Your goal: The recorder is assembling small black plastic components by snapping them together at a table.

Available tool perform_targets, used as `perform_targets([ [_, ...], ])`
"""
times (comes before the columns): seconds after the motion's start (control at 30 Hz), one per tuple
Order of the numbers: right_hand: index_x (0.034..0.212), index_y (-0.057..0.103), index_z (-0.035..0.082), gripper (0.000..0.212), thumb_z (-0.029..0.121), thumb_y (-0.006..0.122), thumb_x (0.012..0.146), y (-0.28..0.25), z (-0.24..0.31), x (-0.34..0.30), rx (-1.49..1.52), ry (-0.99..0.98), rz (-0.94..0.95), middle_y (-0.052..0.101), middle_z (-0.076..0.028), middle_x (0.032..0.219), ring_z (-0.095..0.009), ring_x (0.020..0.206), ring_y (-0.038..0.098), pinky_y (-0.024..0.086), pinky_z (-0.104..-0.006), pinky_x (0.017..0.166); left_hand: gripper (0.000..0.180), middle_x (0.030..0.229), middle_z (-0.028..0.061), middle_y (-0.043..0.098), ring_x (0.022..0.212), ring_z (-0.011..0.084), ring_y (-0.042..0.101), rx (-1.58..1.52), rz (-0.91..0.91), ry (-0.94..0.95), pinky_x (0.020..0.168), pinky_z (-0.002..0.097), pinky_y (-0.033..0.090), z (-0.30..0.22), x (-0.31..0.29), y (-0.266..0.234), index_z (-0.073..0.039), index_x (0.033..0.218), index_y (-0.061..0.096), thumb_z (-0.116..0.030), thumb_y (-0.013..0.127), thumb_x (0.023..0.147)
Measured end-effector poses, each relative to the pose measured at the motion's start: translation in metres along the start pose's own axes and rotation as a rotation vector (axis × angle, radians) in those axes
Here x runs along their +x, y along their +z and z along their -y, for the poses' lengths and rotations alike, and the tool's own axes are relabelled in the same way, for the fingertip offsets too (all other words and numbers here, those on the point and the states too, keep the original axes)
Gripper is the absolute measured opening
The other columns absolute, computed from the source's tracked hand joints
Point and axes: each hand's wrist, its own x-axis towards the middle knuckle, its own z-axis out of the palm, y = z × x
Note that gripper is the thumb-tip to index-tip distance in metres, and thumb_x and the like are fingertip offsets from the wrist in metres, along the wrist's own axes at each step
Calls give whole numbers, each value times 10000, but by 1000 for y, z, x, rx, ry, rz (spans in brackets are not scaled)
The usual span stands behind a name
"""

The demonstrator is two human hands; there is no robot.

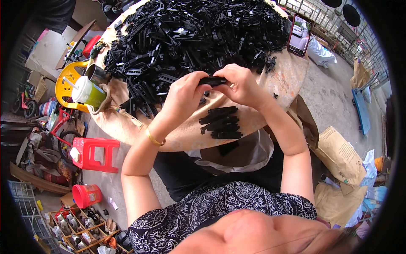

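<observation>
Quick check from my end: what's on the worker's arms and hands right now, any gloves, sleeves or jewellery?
No gloves: both the left hand and the right hand are bare. The forearms are bare too, with no sleeves reaching them. A thin gold-coloured bangle sits on the left wrist. The right wrist shows nothing worn. The person's top is black with a small white pattern.

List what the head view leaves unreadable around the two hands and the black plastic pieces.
- Black part held by left hand and right hand: its ends are covered by fingers, shape unclear.
- Pile of black parts: single pieces too small and tangled to count; far edge cut off at the top.
- Plastic bag under the table rim: contents hidden.
- Phone screen: too small to make out.
</observation>
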Motion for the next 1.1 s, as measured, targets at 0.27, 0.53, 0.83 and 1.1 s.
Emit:
perform_targets([
  [0.27, 1069, 661, 9, 386, 287, 723, 809, -3, -12, 1, 752, 311, 218, 675, -119, 1019, -175, 954, 622, 489, -304, 848, 261, 768, 143, 657, 674, 226, 647, -90, 239, -158, 614, 314, 502, -13, -30, -15, 12, 952, 663, -140, 748, 757],
  [0.53, 900, 677, 93, 191, 143, 705, 718, 18, -9, -2, -315, -135, 197, 615, -16, 860, -222, 851, 562, 440, -362, 750, 278, 977, 116, 574, 887, 303, 536, 225, 174, 88, 790, 392, 465, 0, -29, -22, -46, 1004, 656, -56, 694, 729],
  [0.83, 971, 620, 44, 180, 45, 624, 791, 12, 0, 2, 11, 26, 79, 622, -62, 821, -233, 773, 595, 469, -343, 717, 112, 854, 151, 543, 848, 326, 546, 414, -35, -32, 748, 397, 484, 32, -3, -29, -1, 891, 632, 2, 586, 789],
  [1.1, 1061, 617, -5, 180, 59, 573, 899, 14, 1, -1, 377, 246, -16, 653, -97, 830, -103, 730, 605, 490, -260, 654, 160, 949, 134, 659, 883, 201, 678, -851, -47, -591, 843, 305, 559, 10, 2, 2, 79, 1058, 519, 16, 479, 917],
])
